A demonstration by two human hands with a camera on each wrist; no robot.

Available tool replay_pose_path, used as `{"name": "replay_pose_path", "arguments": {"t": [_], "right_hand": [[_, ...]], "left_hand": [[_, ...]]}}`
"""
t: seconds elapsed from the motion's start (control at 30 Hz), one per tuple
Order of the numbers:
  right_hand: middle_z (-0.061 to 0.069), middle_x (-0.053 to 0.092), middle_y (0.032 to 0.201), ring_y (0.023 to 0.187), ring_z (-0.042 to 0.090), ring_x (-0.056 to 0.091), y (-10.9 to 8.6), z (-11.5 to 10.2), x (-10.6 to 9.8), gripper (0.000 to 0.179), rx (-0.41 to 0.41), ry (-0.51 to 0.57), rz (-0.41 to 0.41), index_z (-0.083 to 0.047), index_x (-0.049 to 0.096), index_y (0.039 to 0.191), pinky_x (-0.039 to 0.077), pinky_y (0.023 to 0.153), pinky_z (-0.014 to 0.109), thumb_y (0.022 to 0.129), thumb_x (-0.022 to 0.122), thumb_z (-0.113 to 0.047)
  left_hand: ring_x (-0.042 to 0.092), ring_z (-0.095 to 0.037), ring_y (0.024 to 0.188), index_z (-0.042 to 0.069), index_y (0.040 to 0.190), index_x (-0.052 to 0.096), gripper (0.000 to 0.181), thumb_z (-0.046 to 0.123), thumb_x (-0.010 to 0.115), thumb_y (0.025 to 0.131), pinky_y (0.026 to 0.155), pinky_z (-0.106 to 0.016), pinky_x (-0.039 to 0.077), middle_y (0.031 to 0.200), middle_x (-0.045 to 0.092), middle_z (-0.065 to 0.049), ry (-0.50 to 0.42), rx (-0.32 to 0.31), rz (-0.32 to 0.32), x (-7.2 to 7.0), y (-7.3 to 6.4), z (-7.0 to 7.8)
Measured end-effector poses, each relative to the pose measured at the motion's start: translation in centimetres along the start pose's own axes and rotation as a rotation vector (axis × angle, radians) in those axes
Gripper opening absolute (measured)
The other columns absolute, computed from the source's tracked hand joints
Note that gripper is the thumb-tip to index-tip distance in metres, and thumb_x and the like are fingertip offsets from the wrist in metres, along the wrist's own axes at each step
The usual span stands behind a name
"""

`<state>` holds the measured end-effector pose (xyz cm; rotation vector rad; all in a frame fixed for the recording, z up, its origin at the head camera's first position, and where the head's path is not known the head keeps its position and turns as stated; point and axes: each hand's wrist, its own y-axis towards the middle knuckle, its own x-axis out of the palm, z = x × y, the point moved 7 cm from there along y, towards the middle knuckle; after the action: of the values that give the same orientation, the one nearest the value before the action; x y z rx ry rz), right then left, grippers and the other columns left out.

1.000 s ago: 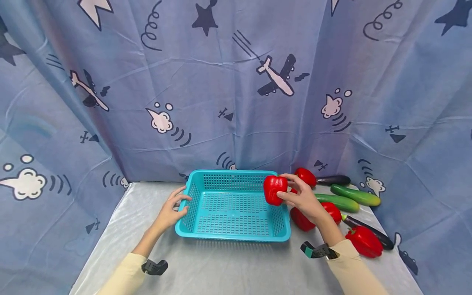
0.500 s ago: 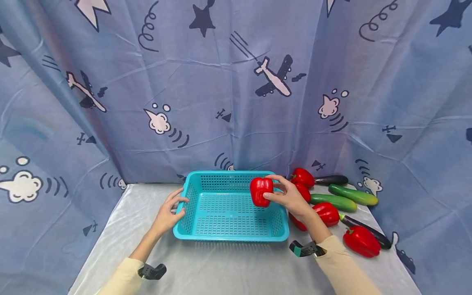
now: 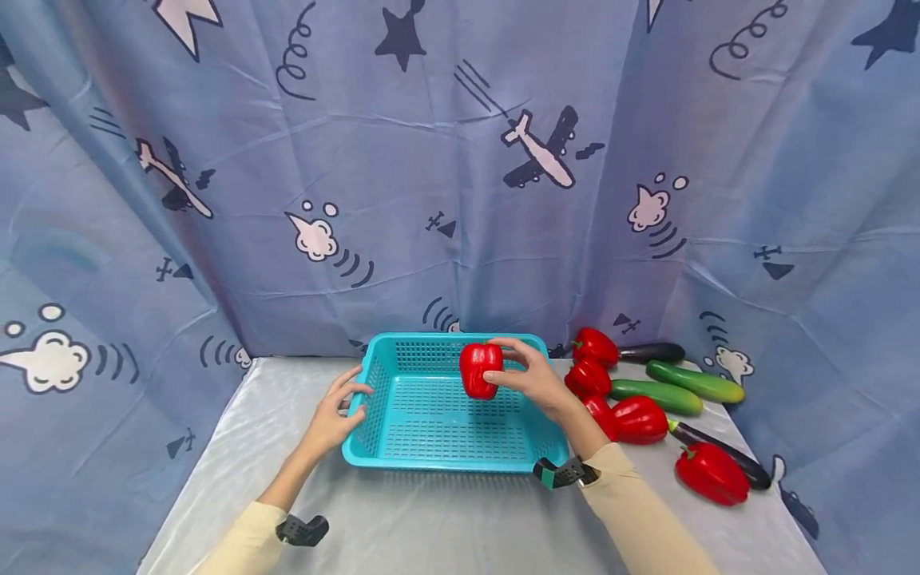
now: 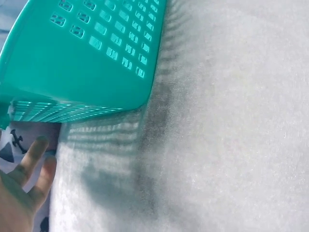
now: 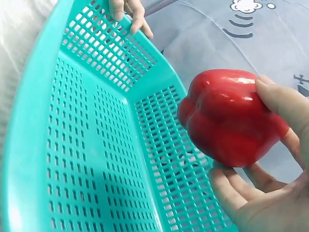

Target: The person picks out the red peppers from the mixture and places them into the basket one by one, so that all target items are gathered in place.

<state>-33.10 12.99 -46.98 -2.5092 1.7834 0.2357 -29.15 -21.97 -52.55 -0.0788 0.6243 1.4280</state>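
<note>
A turquoise plastic basket (image 3: 456, 464) with slotted walls stands on the table, with nothing in it. At its left end, my left hand (image 3: 329, 419) holds the rim, with fingertips (image 5: 136, 21) reaching over it in the right wrist view. My right hand (image 3: 539, 385) grips a red bell pepper (image 3: 480, 372) above the basket, right of its middle. Thumb and fingers lie on opposite sides of the pepper (image 5: 231, 118) in the right wrist view. Two fingers of the left hand (image 4: 19, 193) show outside the basket wall in the left wrist view.
Right of the basket lie several more red bell peppers (image 3: 640, 420). Two cucumbers (image 3: 657, 395) and two dark eggplants (image 3: 726, 457) are among them. White cloth covers the table (image 3: 431, 527). A blue patterned curtain (image 3: 402, 239) hangs behind and at both sides.
My right hand has carried the red bell pepper leftward, from the basket's right end toward its middle. The left hand has stayed at the rim.
</note>
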Motion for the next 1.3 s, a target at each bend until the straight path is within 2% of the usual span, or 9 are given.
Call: {"name": "replay_pose_path", "arguments": {"t": [0.17, 0.33, 0.57, 0.63, 0.8, 0.87, 1.0, 1.13, 1.3], "right_hand": [[0.018, 0.051, 0.140, 0.122, 0.044, 0.053, 0.4, 0.7, 0.8, 0.060, 0.023, 0.011, -0.004, -0.013, 0.056, 0.142, 0.053, 0.088, 0.053, 0.088, 0.081, -0.015], [0.019, 0.050, 0.142, 0.130, 0.042, 0.044, 0.7, 0.8, 1.3, 0.063, 0.048, 0.001, 0.014, -0.011, 0.055, 0.143, 0.048, 0.092, 0.062, 0.087, 0.082, -0.016], [0.020, 0.047, 0.144, 0.133, 0.041, 0.040, 1.3, 1.1, 1.8, 0.062, 0.082, 0.030, 0.036, -0.010, 0.057, 0.142, 0.049, 0.093, 0.058, 0.086, 0.083, -0.015], [0.019, 0.047, 0.144, 0.133, 0.041, 0.039, 1.5, 1.3, 1.9, 0.062, 0.099, 0.052, 0.041, -0.011, 0.058, 0.142, 0.048, 0.095, 0.059, 0.085, 0.084, -0.014], [0.019, 0.047, 0.142, 0.131, 0.041, 0.041, 1.7, 1.6, 2.3, 0.063, 0.131, 0.082, 0.061, -0.012, 0.059, 0.140, 0.046, 0.097, 0.061, 0.083, 0.085, -0.014], [0.019, 0.048, 0.142, 0.131, 0.042, 0.042, 1.8, 1.9, 2.4, 0.063, 0.143, 0.098, 0.063, -0.012, 0.058, 0.141, 0.046, 0.097, 0.059, 0.084, 0.085, -0.014], [0.020, 0.046, 0.143, 0.131, 0.042, 0.043, 2.3, 2.4, 2.7, 0.065, 0.167, 0.133, 0.060, -0.011, 0.057, 0.143, 0.046, 0.098, 0.059, 0.084, 0.084, -0.013], [0.021, 0.046, 0.144, 0.131, 0.041, 0.043, 2.9, 2.7, 3.2, 0.063, 0.177, 0.128, 0.060, -0.012, 0.058, 0.141, 0.047, 0.097, 0.057, 0.084, 0.085, -0.011], [0.022, 0.048, 0.141, 0.127, 0.042, 0.048, 4.0, 3.7, 4.2, 0.061, 0.172, 0.098, 0.046, -0.011, 0.058, 0.140, 0.051, 0.093, 0.053, 0.085, 0.084, -0.012]], "left_hand": [[0.067, -0.044, 0.100, -0.002, 0.116, 0.067, 0.029, -0.013, 0.063, 0.089, 0.073, -0.036, 0.056, 0.157, 0.033, -0.023, 0.000, -0.005, -0.010, 0.6, 0.0, -0.2], [0.067, -0.045, 0.100, -0.001, 0.116, 0.067, 0.029, -0.011, 0.063, 0.090, 0.074, -0.036, 0.056, 0.157, 0.033, -0.023, -0.005, 0.001, -0.005, 0.7, -0.1, -0.2], [0.067, -0.042, 0.101, -0.001, 0.117, 0.067, 0.028, -0.010, 0.063, 0.090, 0.076, -0.044, 0.055, 0.158, 0.033, -0.022, 0.015, 0.019, 0.016, 0.2, 0.1, -0.1], [0.066, -0.044, 0.102, -0.001, 0.116, 0.067, 0.028, -0.011, 0.063, 0.090, 0.076, -0.048, 0.054, 0.157, 0.033, -0.025, 0.023, 0.014, 0.023, 0.1, 0.0, 0.6], [0.064, -0.051, 0.101, -0.002, 0.113, 0.068, 0.028, -0.015, 0.061, 0.089, 0.075, -0.052, 0.053, 0.153, 0.033, -0.033, 0.023, 0.006, 0.023, -0.5, -0.3, 3.7], [0.064, -0.052, 0.102, -0.001, 0.113, 0.068, 0.028, -0.016, 0.061, 0.089, 0.076, -0.051, 0.054, 0.153, 0.033, -0.034, 0.023, 0.009, 0.018, -0.5, -0.4, 4.2], [0.062, -0.054, 0.106, -0.003, 0.113, 0.067, 0.028, -0.016, 0.060, 0.089, 0.077, -0.053, 0.053, 0.154, 0.032, -0.033, 0.006, 0.013, 0.014, -0.3, -0.3, 3.7], [0.062, -0.053, 0.105, -0.003, 0.114, 0.067, 0.028, -0.015, 0.060, 0.090, 0.076, -0.054, 0.053, 0.155, 0.031, -0.031, -0.002, 0.014, 0.025, 0.0, -0.2, 2.0], [0.064, -0.047, 0.105, -0.002, 0.117, 0.067, 0.028, -0.011, 0.061, 0.091, 0.076, -0.047, 0.054, 0.158, 0.031, -0.024, 0.009, 0.001, 0.018, 0.2, 0.0, 0.1]]}}
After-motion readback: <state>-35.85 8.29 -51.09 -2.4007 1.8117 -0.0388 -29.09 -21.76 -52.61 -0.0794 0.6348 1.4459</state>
